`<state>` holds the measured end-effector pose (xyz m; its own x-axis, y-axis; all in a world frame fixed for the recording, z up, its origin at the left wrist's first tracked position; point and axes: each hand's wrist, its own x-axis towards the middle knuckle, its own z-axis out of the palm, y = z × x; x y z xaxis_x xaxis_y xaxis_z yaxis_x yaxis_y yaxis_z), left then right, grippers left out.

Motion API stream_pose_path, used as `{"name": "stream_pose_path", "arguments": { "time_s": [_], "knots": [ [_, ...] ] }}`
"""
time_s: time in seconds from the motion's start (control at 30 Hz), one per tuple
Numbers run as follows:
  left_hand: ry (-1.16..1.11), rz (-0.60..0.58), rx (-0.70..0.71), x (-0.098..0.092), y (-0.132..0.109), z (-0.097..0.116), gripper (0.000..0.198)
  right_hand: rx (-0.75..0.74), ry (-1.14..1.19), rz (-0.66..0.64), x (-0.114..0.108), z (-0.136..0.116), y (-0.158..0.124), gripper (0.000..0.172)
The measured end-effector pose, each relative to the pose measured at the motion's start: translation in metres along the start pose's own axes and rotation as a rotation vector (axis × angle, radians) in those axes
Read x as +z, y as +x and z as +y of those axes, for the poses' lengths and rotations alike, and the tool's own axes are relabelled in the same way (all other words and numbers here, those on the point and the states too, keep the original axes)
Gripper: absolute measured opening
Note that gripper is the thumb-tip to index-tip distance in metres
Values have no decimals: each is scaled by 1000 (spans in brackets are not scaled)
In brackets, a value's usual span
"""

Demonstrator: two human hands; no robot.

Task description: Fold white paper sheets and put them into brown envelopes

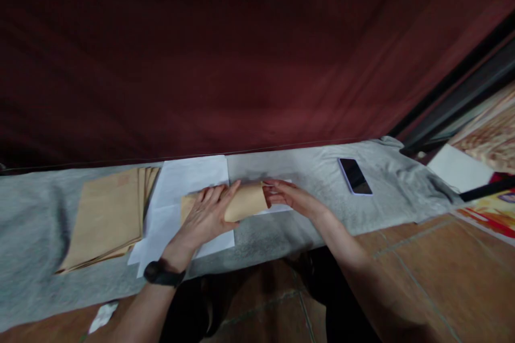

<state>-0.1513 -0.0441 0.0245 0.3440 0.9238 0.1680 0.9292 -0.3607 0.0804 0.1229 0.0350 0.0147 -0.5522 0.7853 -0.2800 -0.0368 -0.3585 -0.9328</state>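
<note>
A tan paper envelope (247,201) lies on the grey cloth (36,225) at the centre. My left hand (209,214) rests on its left part, fingers stretched flat over it. My right hand (287,196) is at the envelope's right end, its fingers pinched on a white folded sheet (277,208) at the envelope's opening. White sheets (189,179) lie under and to the left of the envelope. A dark watch (163,274) is on my left wrist.
A stack of tan envelopes (107,214) lies at the left on the cloth. A phone (354,176) lies face up to the right. A dark red curtain (241,53) hangs behind. Tiled floor (422,257) is below, with a paper scrap (102,315).
</note>
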Motion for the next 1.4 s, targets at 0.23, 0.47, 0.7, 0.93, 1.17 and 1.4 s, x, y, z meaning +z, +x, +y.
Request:
{"name": "stream_pose_path", "arguments": {
  "time_s": [0.23, 0.47, 0.7, 0.93, 1.17, 1.4],
  "knots": [
    [-11, -58, -175, -3, -16, -35, 114, -102, -695, 643, -41, 17, 4, 27],
    [-102, -146, -192, 9, -23, -44, 117, 2, -1025, 654, -26, 36, -3, 38],
    [-123, -178, -211, 12, -26, -50, 118, -47, -902, 582, -33, 34, 2, 19],
    [-115, -192, -232, 11, -25, -50, 119, -212, -606, 602, -50, 22, 11, 18],
    [-121, -143, -222, 8, -23, -47, 118, -401, -186, 500, -39, 11, 11, 35],
    [-33, -61, -180, 7, -18, -44, 117, -401, -251, 401, -31, 16, 12, 36]
  ]
}}
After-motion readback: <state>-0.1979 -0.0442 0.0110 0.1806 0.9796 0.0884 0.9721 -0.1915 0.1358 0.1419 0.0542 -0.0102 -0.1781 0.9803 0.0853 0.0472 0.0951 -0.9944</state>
